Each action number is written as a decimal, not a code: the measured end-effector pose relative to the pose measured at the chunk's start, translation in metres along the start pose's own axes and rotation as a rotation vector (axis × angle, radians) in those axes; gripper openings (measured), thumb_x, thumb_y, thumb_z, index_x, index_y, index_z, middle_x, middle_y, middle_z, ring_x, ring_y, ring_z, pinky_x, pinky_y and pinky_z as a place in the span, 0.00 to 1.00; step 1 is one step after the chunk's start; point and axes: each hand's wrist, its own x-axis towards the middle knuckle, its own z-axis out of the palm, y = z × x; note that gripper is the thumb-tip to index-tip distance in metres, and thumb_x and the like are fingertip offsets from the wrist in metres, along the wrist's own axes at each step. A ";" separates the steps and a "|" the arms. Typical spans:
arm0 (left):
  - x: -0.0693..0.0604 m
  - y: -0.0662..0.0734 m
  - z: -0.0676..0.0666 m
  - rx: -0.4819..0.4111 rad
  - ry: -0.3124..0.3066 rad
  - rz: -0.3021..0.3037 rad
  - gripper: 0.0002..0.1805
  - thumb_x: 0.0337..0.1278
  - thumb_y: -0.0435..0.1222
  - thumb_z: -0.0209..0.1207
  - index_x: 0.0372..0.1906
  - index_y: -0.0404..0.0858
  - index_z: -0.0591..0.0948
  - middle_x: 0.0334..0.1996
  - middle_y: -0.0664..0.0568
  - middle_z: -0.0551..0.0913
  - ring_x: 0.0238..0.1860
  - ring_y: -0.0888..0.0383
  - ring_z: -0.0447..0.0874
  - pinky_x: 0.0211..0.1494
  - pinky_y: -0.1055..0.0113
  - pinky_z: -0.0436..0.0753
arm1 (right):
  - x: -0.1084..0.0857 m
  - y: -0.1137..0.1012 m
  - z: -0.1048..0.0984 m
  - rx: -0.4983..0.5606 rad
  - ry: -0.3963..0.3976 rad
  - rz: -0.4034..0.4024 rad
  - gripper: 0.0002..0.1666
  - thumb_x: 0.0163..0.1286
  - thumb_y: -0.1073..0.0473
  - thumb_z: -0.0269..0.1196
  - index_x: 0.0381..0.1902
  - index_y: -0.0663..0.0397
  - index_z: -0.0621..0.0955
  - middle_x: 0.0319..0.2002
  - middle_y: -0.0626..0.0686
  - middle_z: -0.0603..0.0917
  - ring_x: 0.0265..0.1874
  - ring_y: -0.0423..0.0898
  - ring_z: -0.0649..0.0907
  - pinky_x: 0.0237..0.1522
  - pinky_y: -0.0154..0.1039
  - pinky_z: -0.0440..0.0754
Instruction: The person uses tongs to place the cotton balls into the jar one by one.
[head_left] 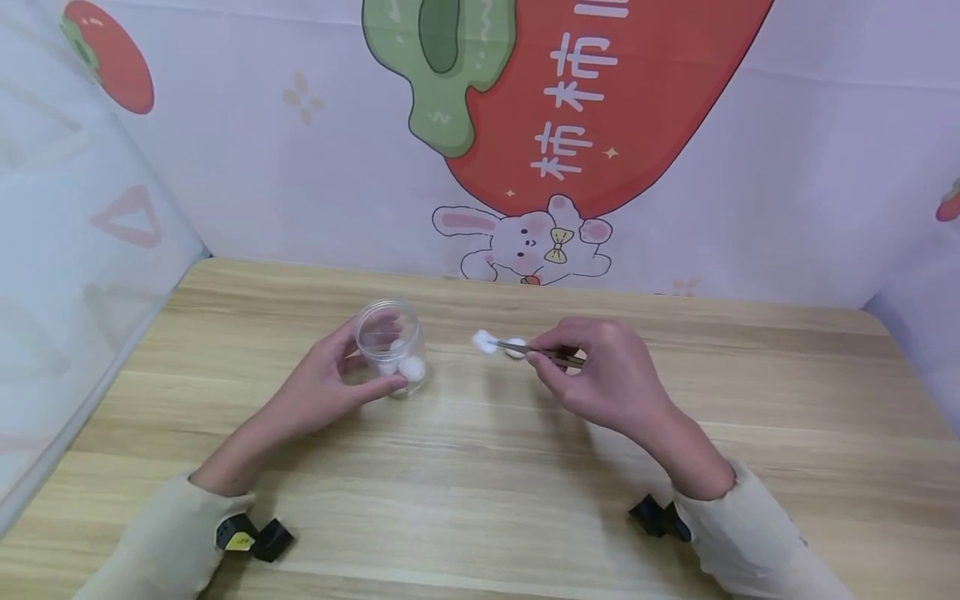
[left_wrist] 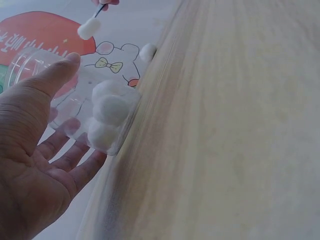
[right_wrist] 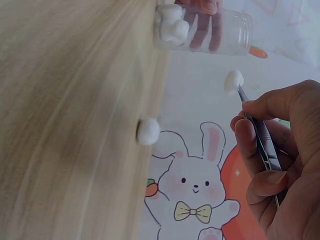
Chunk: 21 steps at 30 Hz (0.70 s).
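Observation:
A clear, open-topped jar [head_left: 390, 333] stands on the table with several white cotton balls [left_wrist: 111, 110] at its bottom. My left hand [head_left: 326, 375] holds the jar from the side, thumb in front and fingers behind. Metal tweezers [right_wrist: 264, 140] are pinched in my right hand [head_left: 603, 375], to the right of the jar. Their tips grip one cotton ball [head_left: 484, 342], held in the air above the table and apart from the jar. Another cotton ball [right_wrist: 148, 131] lies on the table; in the head view the tweezers partly cover it.
The wood-grain table [head_left: 465, 500] meets a printed cloth backdrop [head_left: 247, 150] with a rabbit and a large red fruit at its far edge. A pale cloth side wall [head_left: 75, 250] borders the left. Small black devices [head_left: 273, 540] sit at both wrists.

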 end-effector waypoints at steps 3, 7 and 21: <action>0.000 0.001 0.000 -0.003 -0.002 -0.002 0.42 0.57 0.38 0.78 0.75 0.53 0.72 0.69 0.49 0.80 0.70 0.53 0.80 0.72 0.71 0.81 | 0.002 -0.003 -0.002 0.002 0.009 -0.009 0.05 0.63 0.62 0.77 0.37 0.48 0.94 0.27 0.40 0.89 0.25 0.36 0.81 0.29 0.31 0.81; 0.000 0.001 0.000 0.007 -0.003 0.000 0.42 0.57 0.39 0.78 0.75 0.54 0.72 0.70 0.49 0.80 0.71 0.53 0.79 0.73 0.65 0.81 | 0.004 -0.006 -0.002 0.010 0.009 -0.011 0.05 0.64 0.61 0.76 0.38 0.48 0.94 0.29 0.40 0.90 0.26 0.35 0.82 0.28 0.32 0.82; 0.001 0.001 0.000 0.009 -0.002 0.006 0.43 0.57 0.39 0.78 0.76 0.56 0.71 0.69 0.50 0.80 0.71 0.53 0.79 0.73 0.68 0.81 | 0.018 -0.021 0.002 0.057 0.025 -0.057 0.04 0.65 0.60 0.75 0.38 0.47 0.94 0.29 0.41 0.89 0.28 0.35 0.82 0.31 0.32 0.83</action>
